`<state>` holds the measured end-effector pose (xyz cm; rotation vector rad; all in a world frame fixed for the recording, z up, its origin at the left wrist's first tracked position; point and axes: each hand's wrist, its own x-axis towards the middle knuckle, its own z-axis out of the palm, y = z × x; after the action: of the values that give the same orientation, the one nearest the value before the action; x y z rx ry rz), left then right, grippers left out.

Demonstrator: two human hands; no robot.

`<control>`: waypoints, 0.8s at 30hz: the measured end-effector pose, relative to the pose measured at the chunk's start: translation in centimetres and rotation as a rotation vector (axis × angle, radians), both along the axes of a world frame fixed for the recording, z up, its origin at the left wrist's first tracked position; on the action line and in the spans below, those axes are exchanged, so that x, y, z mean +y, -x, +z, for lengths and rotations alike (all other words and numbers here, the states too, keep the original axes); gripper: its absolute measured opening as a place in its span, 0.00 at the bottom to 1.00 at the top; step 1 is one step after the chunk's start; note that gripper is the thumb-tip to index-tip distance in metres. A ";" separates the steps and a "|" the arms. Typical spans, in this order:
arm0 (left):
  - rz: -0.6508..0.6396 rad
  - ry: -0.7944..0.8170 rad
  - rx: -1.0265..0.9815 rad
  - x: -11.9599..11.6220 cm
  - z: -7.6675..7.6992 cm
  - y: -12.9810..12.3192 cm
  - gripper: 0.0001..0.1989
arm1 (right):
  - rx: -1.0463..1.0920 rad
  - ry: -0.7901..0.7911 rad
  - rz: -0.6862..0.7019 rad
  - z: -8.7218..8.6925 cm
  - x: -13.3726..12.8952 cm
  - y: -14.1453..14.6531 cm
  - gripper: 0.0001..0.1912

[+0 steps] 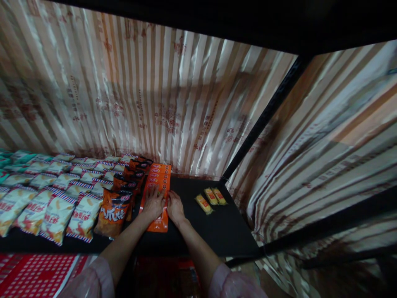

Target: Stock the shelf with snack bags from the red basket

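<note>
A row of flat orange packets (159,173) lies overlapped on the black shelf (182,244), running from back to front. My left hand (153,205) rests on top of the packets with its fingers spread. At their right edge is my right hand (175,207), fingers stretched forward and touching the side of the row. Just left of the packets stands a column of puffy orange-and-black snack bags (113,211). To the right, apart from my hands, lie 3 small yellow wrapped snacks (204,203).
Several rows of white snack bags (58,213) with striped edges fill the left of the shelf, with green bags (21,156) at the far left. Striped plastic sheeting (167,99) hangs behind. A black post (263,120) rises at the back right corner. Red-and-white checked cloth (37,273) shows below.
</note>
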<state>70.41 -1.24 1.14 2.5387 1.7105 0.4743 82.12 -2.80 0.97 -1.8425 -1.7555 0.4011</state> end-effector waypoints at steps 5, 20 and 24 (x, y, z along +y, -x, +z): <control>-0.078 -0.061 -0.009 -1.1 0.3 -0.6 0.20 | 0.004 -0.043 -0.002 -0.3 -0.9 0.2 0.21; -0.179 0.056 -0.062 -6.0 0.3 -2.4 0.22 | -0.008 -0.059 -0.066 -1.5 -5.8 -0.7 0.21; -0.191 0.071 -0.077 -7.6 -0.1 -2.9 0.23 | 0.036 -0.092 -0.089 -1.6 -7.7 -1.2 0.22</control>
<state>73.28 -8.86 1.09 2.5633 1.4165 0.4824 83.28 -10.47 -0.60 -1.8298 -1.6337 0.3113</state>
